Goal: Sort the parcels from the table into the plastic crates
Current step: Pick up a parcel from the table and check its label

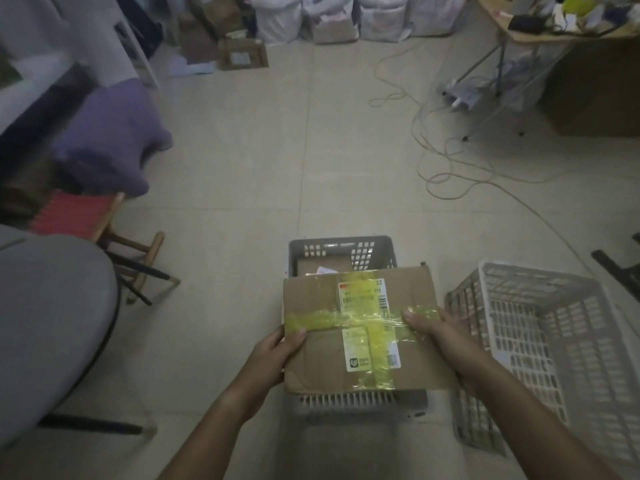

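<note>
Cardboard parcel [360, 327] was held flat, directly above the grey crate [341, 252], prob. for lowering in. Left hand [277, 355] gripped its left edge, thumb on top; right hand [440, 332] clamped the right edge w/ fingers underneath. White crate [540, 327] sat beside.

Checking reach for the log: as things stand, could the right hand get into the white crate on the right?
Probably not yet. The right hand and left hand both grip the cardboard parcel above the grey crate. The white crate lies beside it, its top open and unblocked.
</note>
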